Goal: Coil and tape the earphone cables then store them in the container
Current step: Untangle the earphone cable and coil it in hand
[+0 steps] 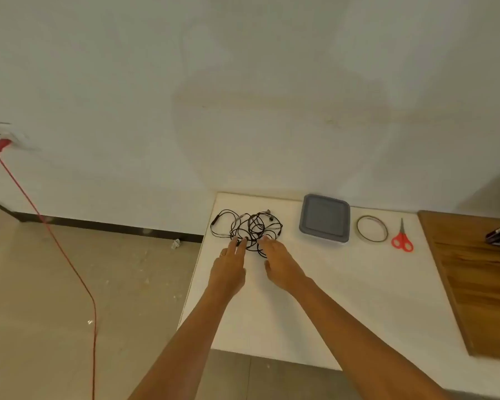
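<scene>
My left hand and right hand have straight fingers and grip nothing, tips at the near edge of the tangled earphone cables, on the worktop left of the container.

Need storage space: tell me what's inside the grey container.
The grey container has its lid on, so its inside is hidden. Nothing lies on the lid.
</scene>
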A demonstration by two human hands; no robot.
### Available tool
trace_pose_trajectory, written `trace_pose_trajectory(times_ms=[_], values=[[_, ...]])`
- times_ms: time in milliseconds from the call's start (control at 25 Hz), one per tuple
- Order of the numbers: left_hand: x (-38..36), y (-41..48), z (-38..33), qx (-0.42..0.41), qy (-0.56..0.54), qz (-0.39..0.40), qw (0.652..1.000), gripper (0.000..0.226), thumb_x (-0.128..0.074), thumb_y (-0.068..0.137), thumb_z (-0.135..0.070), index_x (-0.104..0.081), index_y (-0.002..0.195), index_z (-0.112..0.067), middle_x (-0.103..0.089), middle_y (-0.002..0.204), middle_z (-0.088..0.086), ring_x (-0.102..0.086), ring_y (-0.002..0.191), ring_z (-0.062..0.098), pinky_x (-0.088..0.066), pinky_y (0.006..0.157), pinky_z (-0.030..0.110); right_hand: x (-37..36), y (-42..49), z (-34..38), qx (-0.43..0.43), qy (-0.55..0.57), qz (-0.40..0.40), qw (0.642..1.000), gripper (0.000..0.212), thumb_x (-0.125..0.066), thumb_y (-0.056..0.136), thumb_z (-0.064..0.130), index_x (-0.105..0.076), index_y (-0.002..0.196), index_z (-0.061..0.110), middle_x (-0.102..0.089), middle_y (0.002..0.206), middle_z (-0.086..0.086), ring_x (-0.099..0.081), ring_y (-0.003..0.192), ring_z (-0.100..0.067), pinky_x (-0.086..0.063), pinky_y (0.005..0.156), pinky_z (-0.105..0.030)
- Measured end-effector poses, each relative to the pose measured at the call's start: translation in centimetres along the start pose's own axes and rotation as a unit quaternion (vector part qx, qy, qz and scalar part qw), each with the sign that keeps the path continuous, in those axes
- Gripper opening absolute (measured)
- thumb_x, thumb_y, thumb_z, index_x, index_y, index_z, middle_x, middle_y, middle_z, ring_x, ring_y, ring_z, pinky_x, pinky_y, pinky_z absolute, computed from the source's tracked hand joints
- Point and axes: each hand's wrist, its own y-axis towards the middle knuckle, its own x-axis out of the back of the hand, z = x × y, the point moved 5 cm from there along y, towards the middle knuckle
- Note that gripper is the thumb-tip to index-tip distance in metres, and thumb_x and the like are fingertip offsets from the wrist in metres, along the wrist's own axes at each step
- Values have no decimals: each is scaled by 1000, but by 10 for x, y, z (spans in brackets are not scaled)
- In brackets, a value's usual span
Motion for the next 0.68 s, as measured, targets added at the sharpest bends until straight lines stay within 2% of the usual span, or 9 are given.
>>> trace_pose_trajectory(times_ms=[40, 120, 240, 320, 400, 520, 600, 680], values=[[0, 5, 0, -6, 26, 4, 1000, 69, -50, 90, -11, -14, 149, -17, -13, 157, 9, -36, 132, 27, -43, 98, 35, -3, 4, 0, 2, -30, 4, 1000, 55, -45, 93, 4, -30, 145, 13, -31, 152, -8, -24, 141, -25, -29, 112, -36], [-2, 11, 2, -11, 44, 13, 999, 68, -49, 91, -12, -14, 150, -18, -8, 158, 9, -33, 134, 28, -41, 99, 36, -8, 5, 0, 19, -96, 6, 995, 53, -50, 92, 10, -34, 143, 15, -40, 144, -8, -32, 134, -27, -36, 106, -37], [-9, 12, 1, -15, 59, 32, 998, 58, -52, 92, -18, -30, 145, -24, -8, 158, 10, -30, 135, 28, -38, 101, 36, -11, -2, -5, 6, -125, -1, 992, 32, -54, 90, 15, -55, 122, 16, -56, 119, -7, -47, 114, -25, -41, 89, -31], [-7, 7, -4, -20, 65, 9, 998, 38, -55, 91, -22, -53, 129, -23, -13, 157, 11, -27, 137, 27, -36, 103, 35, -2, -10, -8, -15, -55, -35, 998, 16, -53, 89, 12, -63, 100, 17, -63, 99, -3, -54, 98, -22, -44, 80, -29], [2, 4, -7, -14, 62, -32, 997, 19, -55, 90, -20, -67, 104, -15, -27, 152, 12, -30, 137, 28, -37, 101, 35, 17, -17, -10, -33, 76, -90, 992, 15, -53, 87, 6, -63, 91, 18, -63, 87, 3, -56, 83, -14, -48, 74, -26], [22, -1, -3, 1, 23, -84, 996, 13, -59, 87, -13, -71, 89, -8, -56, 129, 12, -51, 118, 31, -47, 84, 38, 71, -28, -5, -40, 212, -220, 951, 17, -56, 86, 1, -62, 87, 16, -61, 81, 4, -55, 69, -7, -44, 65, -14], [37, -7, 0, -1, -15, -116, 993, 7, -61, 86, -7, -67, 83, -9, -64, 106, 8, -61, 94, 30, -47, 67, 34, 114, -35, 3, -45, 262, -292, 919, 14, -57, 87, 1, -63, 86, 14, -63, 81, -2, -58, 70, -15, -46, 64, -21], [46, -12, 4, 20, -44, -106, 993, 10, -52, 92, -12, -60, 89, -9, -58, 92, 4, -59, 83, 24, -38, 61, 28, 157, -38, 15, -37, 306, -346, 886, 12, -56, 88, 0, -63, 87, 11, -64, 82, -9, -61, 68, -13, -49, 65, -27]])
